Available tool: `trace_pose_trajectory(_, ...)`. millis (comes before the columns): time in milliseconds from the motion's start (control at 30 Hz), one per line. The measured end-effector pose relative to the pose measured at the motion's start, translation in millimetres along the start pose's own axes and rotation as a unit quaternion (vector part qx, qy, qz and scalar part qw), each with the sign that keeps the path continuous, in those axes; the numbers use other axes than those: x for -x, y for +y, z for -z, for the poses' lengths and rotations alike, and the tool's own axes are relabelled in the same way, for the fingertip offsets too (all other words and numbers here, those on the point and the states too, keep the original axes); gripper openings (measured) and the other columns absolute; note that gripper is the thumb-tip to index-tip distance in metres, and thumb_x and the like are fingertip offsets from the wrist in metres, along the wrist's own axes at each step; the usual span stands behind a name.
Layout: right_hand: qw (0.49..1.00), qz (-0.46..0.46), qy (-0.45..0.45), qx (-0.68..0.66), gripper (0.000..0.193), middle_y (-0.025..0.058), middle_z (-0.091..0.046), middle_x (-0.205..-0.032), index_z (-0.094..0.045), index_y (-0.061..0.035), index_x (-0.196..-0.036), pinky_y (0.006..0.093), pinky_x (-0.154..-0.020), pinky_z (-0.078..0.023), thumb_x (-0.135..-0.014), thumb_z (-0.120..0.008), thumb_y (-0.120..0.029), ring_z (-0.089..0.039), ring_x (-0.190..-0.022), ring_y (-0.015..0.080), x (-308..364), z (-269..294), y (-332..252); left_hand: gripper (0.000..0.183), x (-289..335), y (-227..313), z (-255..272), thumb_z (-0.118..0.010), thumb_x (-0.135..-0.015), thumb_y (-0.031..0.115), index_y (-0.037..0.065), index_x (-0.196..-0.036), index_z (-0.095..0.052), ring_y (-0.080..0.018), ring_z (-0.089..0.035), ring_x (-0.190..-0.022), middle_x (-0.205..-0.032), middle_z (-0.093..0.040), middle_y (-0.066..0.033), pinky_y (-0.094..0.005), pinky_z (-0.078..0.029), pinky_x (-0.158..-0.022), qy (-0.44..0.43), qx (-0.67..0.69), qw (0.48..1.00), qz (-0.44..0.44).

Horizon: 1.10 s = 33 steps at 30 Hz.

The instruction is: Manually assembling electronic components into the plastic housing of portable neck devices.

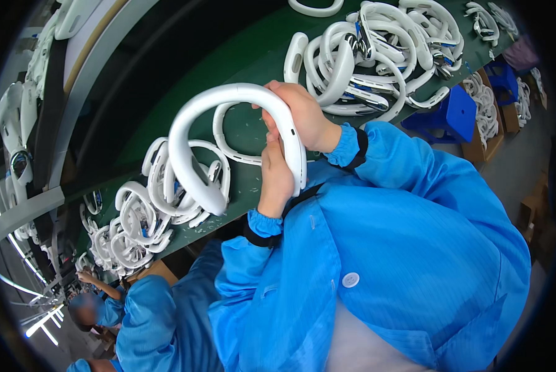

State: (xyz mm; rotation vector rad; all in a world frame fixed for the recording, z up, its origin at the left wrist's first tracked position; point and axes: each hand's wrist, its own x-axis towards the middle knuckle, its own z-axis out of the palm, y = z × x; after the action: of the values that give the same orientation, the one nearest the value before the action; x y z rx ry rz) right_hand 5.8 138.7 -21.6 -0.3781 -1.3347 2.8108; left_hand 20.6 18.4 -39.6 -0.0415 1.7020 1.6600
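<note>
A white U-shaped neck fan shell [180, 133] is held up over the bench, its rounded ends hanging down. My right hand [306, 118] is closed around its upper right side. Below it, my left hand [276, 175] grips the inner side of the same arm, fingertips close to the right hand's. A small dark slot shows on the shell's outer edge. Behind the shell, on the bench, lies a thin white curved strip with slots [224, 139], partly covered by it and by my hands.
The green bench [253, 186] carries a large heap of white neck fan parts [377, 62] at right and more piles [135, 226] at left. Blue stools [454, 115] and boxes of parts stand beyond my right arm. At lower left sits a person in blue [148, 316].
</note>
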Motion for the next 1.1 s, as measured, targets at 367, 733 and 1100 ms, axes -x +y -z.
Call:
trace_pose_trajectory(367,0.998,0.01,0.029,0.047,0.035,0.004,-0.055,-0.07,-0.055,0.0001,-0.097,0.0222,-0.053,-0.044,-0.093,-0.034,-0.028,-0.051,-0.058,0.0088,4,-10,-12,0.047,-5,13,2,-0.021,-0.094,0.04,0.001,-0.094,-0.048,-0.0205,-0.052,-0.04,-0.058,-0.054,-0.0127,-0.0299,-0.044,-0.034,-0.08,0.131,0.987,0.047)
trace_pose_trajectory(733,0.994,0.087,0.003,0.059,0.038,0.0043,-0.054,-0.074,-0.052,-0.0005,-0.106,0.0226,-0.057,-0.043,-0.096,-0.031,-0.031,-0.051,-0.063,0.0093,9,-20,5,0.048,-1,16,-4,-0.02,-0.091,0.037,0.0,-0.089,-0.051,-0.0215,-0.053,-0.041,-0.059,-0.055,-0.0128,-0.0311,-0.044,-0.034,0.025,0.094,0.995,-0.021)
trace_pose_trajectory(1100,0.997,0.07,0.021,0.021,0.039,0.0067,-0.056,-0.066,-0.056,-0.0003,-0.092,0.0245,-0.05,-0.044,-0.096,-0.028,-0.028,-0.051,-0.053,0.011,0,-32,-12,0.044,8,31,-9,-0.026,-0.092,0.036,0.0,-0.091,-0.051,-0.0211,-0.054,-0.042,-0.06,-0.056,-0.0123,-0.0296,-0.044,-0.035,0.08,0.087,0.99,-0.078)
